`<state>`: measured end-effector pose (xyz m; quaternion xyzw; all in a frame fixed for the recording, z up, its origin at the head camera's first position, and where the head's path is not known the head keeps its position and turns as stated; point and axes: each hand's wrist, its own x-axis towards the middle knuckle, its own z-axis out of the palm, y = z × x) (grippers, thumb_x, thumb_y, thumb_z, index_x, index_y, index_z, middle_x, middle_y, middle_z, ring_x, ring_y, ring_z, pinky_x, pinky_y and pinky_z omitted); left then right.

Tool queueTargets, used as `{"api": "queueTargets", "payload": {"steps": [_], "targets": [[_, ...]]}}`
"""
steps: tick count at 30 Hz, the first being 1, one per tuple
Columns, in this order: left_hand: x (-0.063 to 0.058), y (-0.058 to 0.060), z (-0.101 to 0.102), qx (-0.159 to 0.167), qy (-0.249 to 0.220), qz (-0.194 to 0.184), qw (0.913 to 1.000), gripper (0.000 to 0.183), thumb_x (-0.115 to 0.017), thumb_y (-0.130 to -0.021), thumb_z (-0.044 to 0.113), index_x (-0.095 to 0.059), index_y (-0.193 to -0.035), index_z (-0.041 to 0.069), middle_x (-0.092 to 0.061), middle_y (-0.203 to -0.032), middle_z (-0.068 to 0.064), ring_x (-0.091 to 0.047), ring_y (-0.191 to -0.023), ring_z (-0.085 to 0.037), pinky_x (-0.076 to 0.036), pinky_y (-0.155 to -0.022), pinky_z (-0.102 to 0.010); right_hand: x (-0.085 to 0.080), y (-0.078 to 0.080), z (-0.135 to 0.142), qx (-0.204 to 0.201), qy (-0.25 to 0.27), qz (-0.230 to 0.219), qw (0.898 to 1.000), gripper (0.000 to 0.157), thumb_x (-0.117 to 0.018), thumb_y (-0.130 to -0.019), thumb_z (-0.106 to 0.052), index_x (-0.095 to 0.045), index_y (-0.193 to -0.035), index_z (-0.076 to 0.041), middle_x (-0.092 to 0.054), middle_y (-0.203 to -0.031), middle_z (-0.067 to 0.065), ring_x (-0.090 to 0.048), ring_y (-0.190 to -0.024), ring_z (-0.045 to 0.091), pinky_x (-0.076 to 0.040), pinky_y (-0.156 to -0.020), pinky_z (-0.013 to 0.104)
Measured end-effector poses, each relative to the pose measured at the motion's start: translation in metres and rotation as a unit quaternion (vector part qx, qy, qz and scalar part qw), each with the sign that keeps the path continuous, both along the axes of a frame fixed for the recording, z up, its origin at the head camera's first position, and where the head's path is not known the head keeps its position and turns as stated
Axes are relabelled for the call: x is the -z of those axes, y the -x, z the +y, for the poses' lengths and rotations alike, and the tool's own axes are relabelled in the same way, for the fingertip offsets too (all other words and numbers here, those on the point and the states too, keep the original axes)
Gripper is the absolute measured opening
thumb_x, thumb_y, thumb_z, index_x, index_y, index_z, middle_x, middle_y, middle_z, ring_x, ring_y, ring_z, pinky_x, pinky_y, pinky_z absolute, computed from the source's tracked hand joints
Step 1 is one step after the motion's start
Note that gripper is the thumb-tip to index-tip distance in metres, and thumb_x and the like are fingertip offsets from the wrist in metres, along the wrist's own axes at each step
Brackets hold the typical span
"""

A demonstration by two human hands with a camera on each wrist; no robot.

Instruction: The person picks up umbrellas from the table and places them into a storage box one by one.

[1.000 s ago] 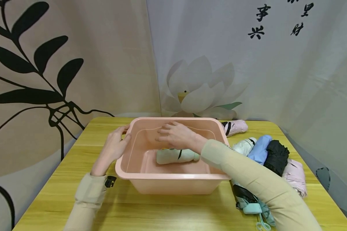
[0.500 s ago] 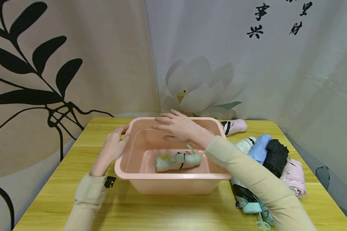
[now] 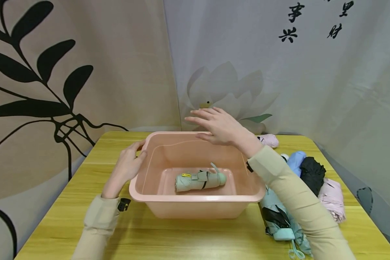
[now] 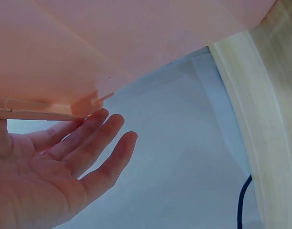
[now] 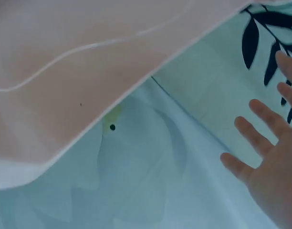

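Note:
A pink plastic basin (image 3: pixel 195 209) stands on the table with a pale green folded umbrella (image 3: pixel 199 181) lying on its floor. That umbrella has a dark band, a yellow tag and a wrist loop. My left hand (image 3: pixel 130 164) grips the basin's left rim; in the left wrist view its fingers (image 4: pixel 96 143) reach beneath the rim. Above the basin's far right side, my right hand (image 3: pixel 222 126) is raised with its fingers spread and nothing in it. The right wrist view also shows this hand (image 5: pixel 275 148) apart from the basin wall (image 5: pixel 88 81).
Right of the basin lie a blue folded umbrella (image 3: pixel 295 162), a black one (image 3: pixel 312 175) and a pink one (image 3: pixel 331 198). Teal folded umbrellas (image 3: pixel 279 216) lie nearer, partly behind the right sleeve. Another pink umbrella (image 3: pixel 269 140) sits at the back. A printed curtain (image 3: pixel 133 72) hangs behind the table.
My right hand has risen from inside the basin and moved up and right, away from the pale green umbrella, which now shows fully. The left hand has stayed at the rim.

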<state>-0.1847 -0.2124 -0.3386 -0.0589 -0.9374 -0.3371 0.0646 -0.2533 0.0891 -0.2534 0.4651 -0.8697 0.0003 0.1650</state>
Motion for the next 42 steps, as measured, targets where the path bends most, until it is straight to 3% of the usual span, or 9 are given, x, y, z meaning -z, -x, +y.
{"api": "queueTargets", "payload": {"steps": [7, 15, 24, 33, 36, 42], "targets": [[0.0, 0.0, 0.0, -0.001, -0.002, 0.002, 1.0, 0.05, -0.041, -0.1, 0.02, -0.036, -0.143, -0.003, -0.044, -0.142, -0.028, -0.037, -0.134, -0.044, -0.032, -0.109, -0.059, -0.006, 0.013, 0.028, 0.052, 0.016, -0.051, 0.997, 0.054, -0.058, -0.093, -0.036, -0.042, -0.143, -0.02, -0.042, -0.149, 0.008, -0.039, -0.137, 0.03, -0.032, -0.112, 0.05], [0.001, 0.0, 0.0, -0.003, -0.001, 0.0, 1.0, 0.05, -0.041, -0.1, 0.021, -0.036, -0.144, -0.003, -0.044, -0.142, -0.028, -0.038, -0.134, -0.044, -0.032, -0.11, -0.059, 0.012, 0.037, 0.073, 0.123, 0.077, -0.107, 0.984, 0.056, -0.059, -0.094, -0.03, -0.04, -0.145, -0.017, -0.041, -0.149, 0.01, -0.04, -0.135, 0.034, -0.035, -0.109, 0.053], [0.0, -0.001, 0.0, -0.004, -0.003, -0.004, 1.0, 0.05, -0.04, -0.1, 0.021, -0.035, -0.144, -0.003, -0.043, -0.143, -0.028, -0.037, -0.134, -0.044, -0.033, -0.109, -0.058, 0.057, 0.063, 0.118, 0.191, 0.168, -0.184, 0.949, 0.054, -0.054, -0.096, -0.031, -0.037, -0.145, -0.014, -0.037, -0.15, 0.014, -0.035, -0.138, 0.036, -0.032, -0.11, 0.056], [0.0, -0.001, 0.001, -0.007, -0.002, -0.002, 1.0, 0.051, -0.04, -0.1, 0.022, -0.036, -0.144, -0.002, -0.044, -0.142, -0.027, -0.037, -0.134, -0.043, -0.032, -0.11, -0.058, 0.116, 0.081, 0.146, 0.234, 0.161, -0.232, 0.93, 0.056, -0.053, -0.094, -0.016, -0.034, -0.146, -0.009, -0.033, -0.15, 0.023, -0.03, -0.137, 0.045, -0.029, -0.109, 0.062], [-0.001, -0.001, 0.001, -0.007, 0.0, -0.004, 1.0, 0.051, -0.04, -0.1, 0.022, -0.036, -0.144, -0.002, -0.043, -0.143, -0.027, -0.036, -0.135, -0.044, -0.031, -0.11, -0.058, 0.133, 0.083, 0.152, 0.242, 0.139, -0.243, 0.929, 0.058, -0.051, -0.091, -0.015, -0.034, -0.146, -0.005, -0.032, -0.149, 0.027, -0.028, -0.136, 0.049, -0.027, -0.109, 0.064], [0.001, 0.0, 0.001, -0.007, 0.0, -0.001, 1.0, 0.05, -0.04, -0.1, 0.022, -0.036, -0.144, -0.002, -0.043, -0.143, -0.027, -0.037, -0.135, -0.043, -0.032, -0.11, -0.058, 0.154, 0.085, 0.164, 0.245, 0.078, -0.204, 0.945, 0.064, -0.059, -0.083, -0.022, -0.04, -0.141, -0.002, -0.04, -0.143, 0.028, -0.034, -0.131, 0.052, -0.03, -0.108, 0.063]]}}
